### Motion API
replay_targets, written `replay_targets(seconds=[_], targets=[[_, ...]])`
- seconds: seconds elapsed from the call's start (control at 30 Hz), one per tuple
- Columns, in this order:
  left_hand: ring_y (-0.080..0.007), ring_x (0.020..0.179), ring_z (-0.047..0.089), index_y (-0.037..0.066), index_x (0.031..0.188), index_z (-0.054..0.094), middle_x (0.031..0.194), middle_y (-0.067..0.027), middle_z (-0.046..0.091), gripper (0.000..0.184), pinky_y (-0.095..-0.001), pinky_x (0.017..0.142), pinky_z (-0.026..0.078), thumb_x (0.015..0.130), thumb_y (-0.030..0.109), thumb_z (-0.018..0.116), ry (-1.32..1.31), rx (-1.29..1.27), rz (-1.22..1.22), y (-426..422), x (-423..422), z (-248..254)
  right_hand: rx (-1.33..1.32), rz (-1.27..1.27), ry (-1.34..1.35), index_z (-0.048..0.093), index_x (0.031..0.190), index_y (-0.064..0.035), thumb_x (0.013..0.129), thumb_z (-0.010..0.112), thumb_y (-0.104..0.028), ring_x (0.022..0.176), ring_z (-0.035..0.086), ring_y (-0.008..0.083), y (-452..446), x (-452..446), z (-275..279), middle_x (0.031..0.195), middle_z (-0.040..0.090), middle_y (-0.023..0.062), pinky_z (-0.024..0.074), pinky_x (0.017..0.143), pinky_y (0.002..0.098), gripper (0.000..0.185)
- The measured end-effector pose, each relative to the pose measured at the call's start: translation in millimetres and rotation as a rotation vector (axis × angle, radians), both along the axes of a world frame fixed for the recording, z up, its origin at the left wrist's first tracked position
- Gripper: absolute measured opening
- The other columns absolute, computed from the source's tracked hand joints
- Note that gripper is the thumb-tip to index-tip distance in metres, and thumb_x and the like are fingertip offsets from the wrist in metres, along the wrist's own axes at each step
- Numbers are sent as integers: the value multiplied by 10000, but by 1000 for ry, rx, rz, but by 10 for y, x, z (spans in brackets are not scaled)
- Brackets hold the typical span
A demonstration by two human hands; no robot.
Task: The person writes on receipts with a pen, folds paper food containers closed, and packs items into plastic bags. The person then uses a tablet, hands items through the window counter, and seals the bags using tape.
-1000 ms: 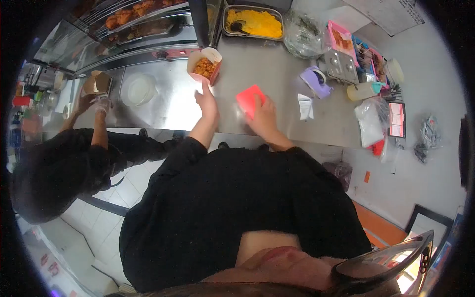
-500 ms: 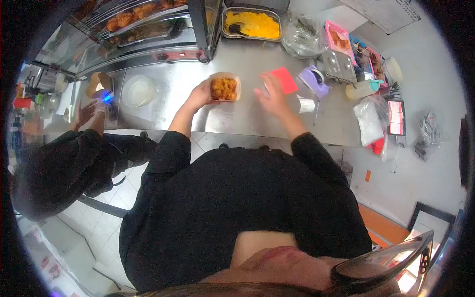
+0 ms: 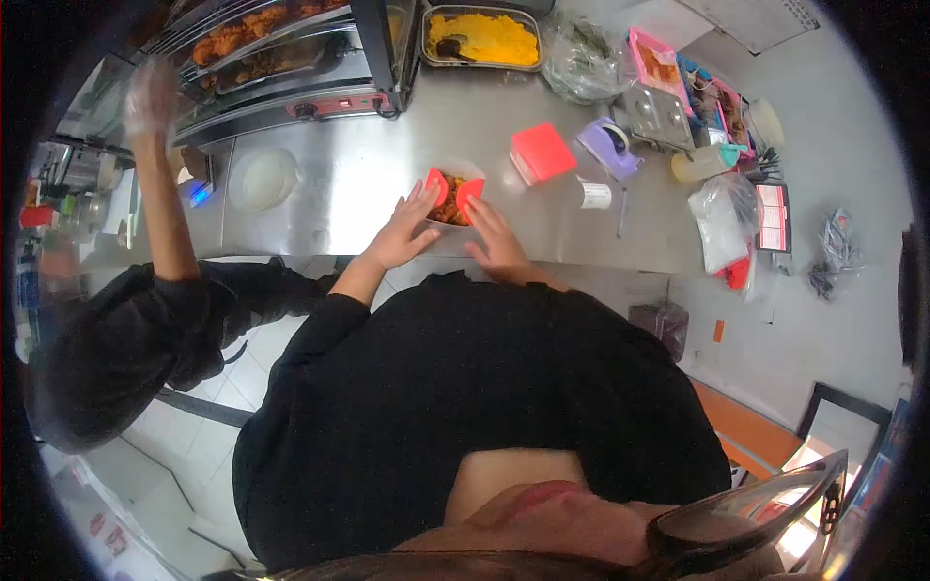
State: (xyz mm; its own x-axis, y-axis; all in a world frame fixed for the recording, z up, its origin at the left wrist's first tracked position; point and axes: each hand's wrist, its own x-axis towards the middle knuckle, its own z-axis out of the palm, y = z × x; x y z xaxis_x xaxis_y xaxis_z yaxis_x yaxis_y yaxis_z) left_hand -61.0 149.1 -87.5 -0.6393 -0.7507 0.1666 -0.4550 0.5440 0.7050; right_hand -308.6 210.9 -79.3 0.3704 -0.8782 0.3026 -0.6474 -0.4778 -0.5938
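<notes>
A small takeaway box [image 3: 465, 172] of food in brown sauce [image 3: 449, 206] sits in front of me on the steel counter, its red flaps folded partly inward over the food. My left hand [image 3: 399, 232] lies along the left flap with fingers stretched out. On the other side, my right hand [image 3: 497, 242] has its extended fingertips against the right flap. A red box-shaped object [image 3: 542, 153] with a pale side stands to the right of my hands, apart from them.
A purple tape dispenser [image 3: 608, 147], white label roll [image 3: 595, 194] and pen [image 3: 622, 213] lie to the right. Behind are a tray of yellow food [image 3: 504, 39] and a heated display case [image 3: 334, 103]. At left, a co-worker's gloved hand [image 3: 151, 102] is raised near the case.
My left hand has gone from the box's side to its left flap; my right hand has moved left onto the other flap. The flaps are now folded inward. The co-worker's hand has risen.
</notes>
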Motion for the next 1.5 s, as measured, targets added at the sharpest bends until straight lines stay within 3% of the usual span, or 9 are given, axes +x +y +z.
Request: replay_targets(seconds=[0.07, 0.17, 0.3, 0.4, 0.5, 0.6, 0.7, 0.9, 1.5], targets=[[-361, 1410, 369, 55, 1503, 342, 1523, -201, 382, 656, -407, 1148, 309, 941, 274, 598, -102, -159, 34, -44, -48, -181, -22, 13, 35, 434, 1396, -15, 861, 658, -161, 1228, 475, 374, -178, -44, -137, 1390, 448, 182, 396, 1045, 469, 597], [-361, 1262, 523, 35, 1358, 504, 1364, -203, 536, 471, -409, 1051, 422, 920, 172, 611, 226, 85, 249, -103, -211, -245, 1, -95, -59, 459, 1367, -15, 853, 676, -158, 1194, 475, 380, -338, -14, -310, 1347, 469, 180, 398, 1018, 483, 576], [-352, 1118, 583, 13, 1230, 543, 1164, -186, 587, 410, -402, 979, 465, 845, 72, 672, 317, 80, 428, -101, -372, 53, -111, -452, -201, 492, 1337, -40, 840, 710, -182, 1182, 492, 397, -395, 143, -170, 1273, 530, 183, 389, 1038, 476, 561], [-363, 1122, 569, 11, 1177, 546, 1159, -194, 583, 373, -406, 981, 455, 832, 73, 675, 265, 18, 378, -152, -332, -11, -207, -395, -187, 470, 1391, -81, 840, 714, -246, 1226, 490, 421, -688, 128, 118, 1322, 539, 191, 364, 1082, 470, 625], [-351, 1097, 569, 28, 1113, 559, 1144, -183, 569, 290, -394, 930, 468, 847, 86, 661, 244, -49, 386, -167, -321, -87, 211, 62, -134, 428, 1448, -102, 869, 682, -287, 1327, 432, 410, -1062, -68, 126, 1454, 464, 177, 332, 1125, 459, 658], [-359, 1064, 567, 31, 1052, 564, 1111, -185, 568, 244, -396, 928, 457, 843, 101, 667, 237, -87, 383, -163, -311, -101, 7, 446, 198, 429, 1460, -111, 897, 642, -284, 1370, 397, 398, -991, -113, 235, 1496, 429, 171, 337, 1129, 450, 626], [-386, 1040, 557, 16, 1070, 585, 1154, -188, 569, 282, -452, 939, 449, 835, 138, 682, 39, -92, 366, -107, -322, -30, -28, 333, 171, 463, 1434, -101, 873, 668, -259, 1372, 409, 365, -907, -96, -82, 1484, 444, 171, 363, 1117, 430, 618], [-419, 1145, 522, -56, 1174, 555, 1191, -244, 534, 402, -457, 998, 435, 867, 178, 669, 142, -111, 446, 197, -477, 188, 436, -99, -109, 520, 1382, -63, 832, 702, -217, 1207, 572, 368, -670, 156, 199, 1349, 556, 230, 464, 1024, 406, 599], [-382, 1159, 495, -12, 1062, 467, 1228, -233, 497, 194, -406, 1008, 402, 953, 128, 546, 390, 89, 284, -60, -360, -395, 473, -174, -334, 547, 1375, -64, 825, 740, -292, 1145, 643, 260, -753, 99, -260, 1244, 641, 231, 494, 970, 340, 626]])
